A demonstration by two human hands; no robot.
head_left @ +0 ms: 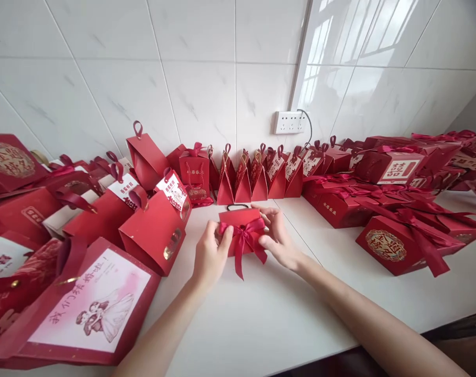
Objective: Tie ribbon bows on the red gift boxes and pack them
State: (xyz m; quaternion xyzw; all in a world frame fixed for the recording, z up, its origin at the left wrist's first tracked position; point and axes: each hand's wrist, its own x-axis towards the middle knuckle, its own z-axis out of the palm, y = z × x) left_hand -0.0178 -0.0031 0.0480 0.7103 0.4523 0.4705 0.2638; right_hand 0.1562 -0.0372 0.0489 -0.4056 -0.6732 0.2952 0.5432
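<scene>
Both hands are on a small red box (234, 217) with a ribbon bow (246, 233), so we've got the left hand (213, 247) gripping its left side and the right hand (279, 235) on its right, thumb by the bow. Our box sits mid-tabletop (277, 314), bag with the couple picture (100, 309) at 8 o'clock, bow-tied boxes (395, 241) at 3, wall socket (289, 123) at 1.

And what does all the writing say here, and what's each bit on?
"我们结婚啦!": pink card, left front
"囍": white label, right
"安居乐业": small bag, back centre; long box, right
"金榜题名": round emblems, far left and right front
Remaining tags: too small or blurred.
</scene>
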